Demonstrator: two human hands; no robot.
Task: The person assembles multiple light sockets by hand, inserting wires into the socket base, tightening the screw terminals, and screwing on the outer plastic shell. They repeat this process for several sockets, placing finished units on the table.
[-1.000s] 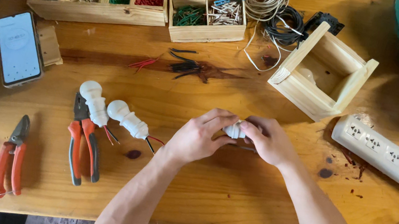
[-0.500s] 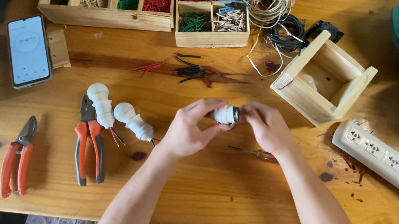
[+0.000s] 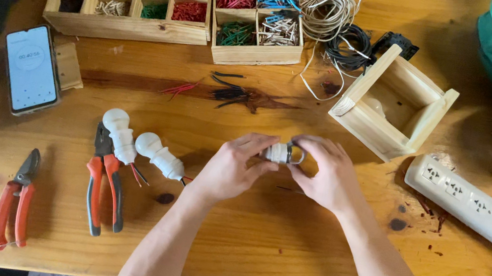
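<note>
Both hands meet over the middle of the wooden table (image 3: 278, 258). My left hand (image 3: 234, 166) and my right hand (image 3: 324, 172) together pinch a small white lamp socket with a metal ring (image 3: 283, 154), held just above the tabletop. Two more white bulb-and-socket assemblies (image 3: 118, 134) (image 3: 160, 155) lie to the left of my left hand, short red and black wires trailing from them. Red-handled pliers (image 3: 103, 183) rest under the nearer one.
Red cutters (image 3: 15, 202) lie at the front left, a phone (image 3: 32, 68) beyond them. Wooden trays of coloured wire pieces (image 3: 132, 0) (image 3: 257, 15) line the back. An open wooden box (image 3: 393, 107), wire coils (image 3: 332, 15), a white power strip (image 3: 476, 207) and loose wires (image 3: 233, 94) sit around.
The hands have stayed together on the socket and turned it slightly. The camera view has shifted a little, so everything sits slightly lower in frame.
</note>
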